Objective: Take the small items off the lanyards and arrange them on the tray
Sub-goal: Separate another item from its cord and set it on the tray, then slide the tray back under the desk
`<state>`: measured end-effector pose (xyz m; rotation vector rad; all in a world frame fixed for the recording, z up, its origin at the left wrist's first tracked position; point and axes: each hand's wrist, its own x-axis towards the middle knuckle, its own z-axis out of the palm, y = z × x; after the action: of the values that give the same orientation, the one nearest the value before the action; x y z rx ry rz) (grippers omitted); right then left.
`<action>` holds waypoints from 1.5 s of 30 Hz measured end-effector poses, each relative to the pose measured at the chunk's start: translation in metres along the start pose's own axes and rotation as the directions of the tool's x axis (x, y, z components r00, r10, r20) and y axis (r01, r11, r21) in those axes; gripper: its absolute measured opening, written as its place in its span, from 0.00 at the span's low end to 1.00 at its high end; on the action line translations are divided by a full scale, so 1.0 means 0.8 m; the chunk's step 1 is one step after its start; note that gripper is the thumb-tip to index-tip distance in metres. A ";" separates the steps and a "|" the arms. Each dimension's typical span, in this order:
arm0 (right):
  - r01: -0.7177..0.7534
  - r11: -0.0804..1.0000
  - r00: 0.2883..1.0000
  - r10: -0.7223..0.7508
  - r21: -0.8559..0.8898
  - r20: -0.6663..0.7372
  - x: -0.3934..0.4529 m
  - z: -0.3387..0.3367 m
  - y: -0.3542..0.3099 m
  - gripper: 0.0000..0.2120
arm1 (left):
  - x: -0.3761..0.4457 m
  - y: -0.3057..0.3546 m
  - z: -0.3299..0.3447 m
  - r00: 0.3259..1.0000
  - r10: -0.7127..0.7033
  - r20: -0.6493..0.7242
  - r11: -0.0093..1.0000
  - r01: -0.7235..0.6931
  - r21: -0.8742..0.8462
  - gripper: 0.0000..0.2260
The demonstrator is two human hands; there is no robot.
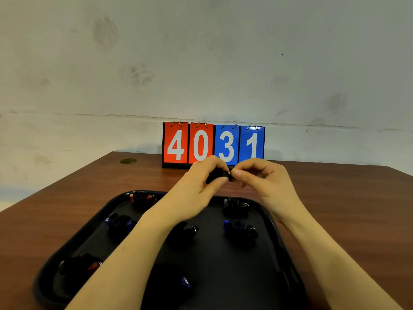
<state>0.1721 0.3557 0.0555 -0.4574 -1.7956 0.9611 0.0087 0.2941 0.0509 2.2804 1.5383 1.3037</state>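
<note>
Both hands are meeting above the far edge of the black tray [73,238], at about 12 o'clock from the tray's middle. The left hand [201,182] is gripping a small black bundle [218,175], thumb beneath and fingers curled over the top. The right hand [261,177] is pinching the bundle's right end, where a small metal ring [228,173] is glinting; thumb and forefinger are closing on that spot. Whether the ring is coming free cannot be told.

The tray is sitting on the brown wooden desk [346,198], near edge running out of view. Dark bundled lanyards are lying apart across it:
- one with red parts [143,198] at 11 o'clock
- one with blue parts [119,223] at 9 o'clock
- a black one [188,230] near the middle, partly under the left forearm
- a black one [237,205] at 1 o'clock
- one with a blue clip [240,230] at 3 o'clock
- one with red [82,265] at 7 o'clock
- one with blue [183,281] at 6 o'clock, blurred

A flip scoreboard [213,145] is standing at the desk's far edge against the wall [201,52], reading 4 0 in red, 3 1 in blue. A round brass-coloured disc [128,161] is sitting in the desk at 10 o'clock.
</note>
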 end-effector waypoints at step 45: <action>-0.481 0.574 0.869 0.415 -0.663 -0.270 -0.169 0.015 -0.063 0.10 | -0.137 0.096 0.021 0.948 -0.319 -0.005 0.935 0.315 0.160 0.17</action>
<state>0.2248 0.2279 0.0118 -1.5018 -1.9693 0.4890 0.0615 0.1754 0.0143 2.0040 1.9666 1.1018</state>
